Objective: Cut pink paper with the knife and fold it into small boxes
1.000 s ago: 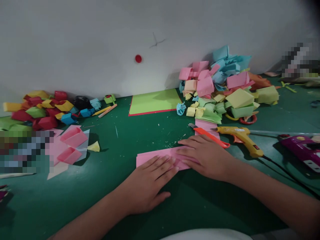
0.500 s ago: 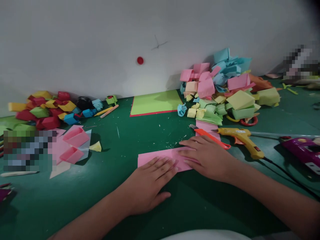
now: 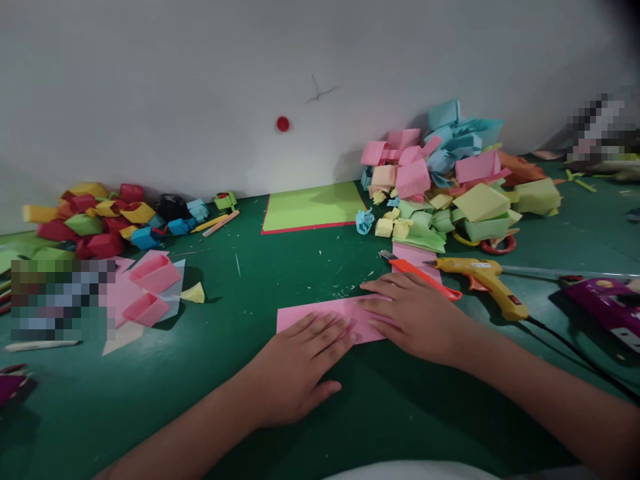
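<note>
A long pink strip of paper (image 3: 295, 316), seemingly folded, lies on the green table in front of me. My left hand (image 3: 300, 373) rests flat on its near edge, fingers stretched out and thumb apart. On the strip's right end lies my right hand (image 3: 415, 313), palm down with its fingers spread; it covers that end. Just beyond the right hand is an orange utility knife (image 3: 425, 275) with its blade pointing left, lying partly over another pink paper (image 3: 413, 252). Neither hand grasps anything.
A yellow glue gun (image 3: 493, 277) with a cord lies to the right, near a purple tool (image 3: 600, 307). Behind it rises a heap of folded paper pieces (image 3: 480, 200). A green sheet (image 3: 315, 207) touches the wall. Colourful paper boxes (image 3: 100, 220) and pink pieces (image 3: 155, 273) sit left.
The view has shifted very slightly, so the surroundings sit a little further right and lower. Both hands stay in place on the pink strip.
</note>
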Demonstrator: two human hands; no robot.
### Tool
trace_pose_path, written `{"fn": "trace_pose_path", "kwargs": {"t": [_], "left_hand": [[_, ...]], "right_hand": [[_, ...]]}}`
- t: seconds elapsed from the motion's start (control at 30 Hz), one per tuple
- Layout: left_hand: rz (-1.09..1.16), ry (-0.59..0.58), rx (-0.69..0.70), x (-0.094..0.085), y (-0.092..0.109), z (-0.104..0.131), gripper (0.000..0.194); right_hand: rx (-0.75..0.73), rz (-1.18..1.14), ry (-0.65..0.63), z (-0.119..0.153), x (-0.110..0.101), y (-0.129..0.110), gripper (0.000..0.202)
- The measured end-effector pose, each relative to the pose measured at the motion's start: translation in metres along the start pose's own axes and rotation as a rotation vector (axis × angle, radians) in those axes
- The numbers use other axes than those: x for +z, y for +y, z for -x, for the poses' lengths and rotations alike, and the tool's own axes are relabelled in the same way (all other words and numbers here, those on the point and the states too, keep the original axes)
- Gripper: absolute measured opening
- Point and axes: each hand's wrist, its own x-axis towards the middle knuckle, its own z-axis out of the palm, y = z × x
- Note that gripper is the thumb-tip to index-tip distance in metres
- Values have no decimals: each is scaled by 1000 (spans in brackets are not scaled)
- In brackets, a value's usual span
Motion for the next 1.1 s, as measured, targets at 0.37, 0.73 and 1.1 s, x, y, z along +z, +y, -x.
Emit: {"fn": "trace_pose_path", "kwargs": {"t": [0.37, 0.73, 1.1], "left_hand": [[25, 15, 24, 2, -4, 0, 65], [28, -29, 22, -2, -4, -2, 63], [50, -38, 11, -2, -5, -4, 63]], "right_hand": [[1, -2, 15, 0, 1, 0, 35], [2, 3, 19, 0, 2, 1, 35], [9, -5, 16, 0, 4, 1, 36]]}}
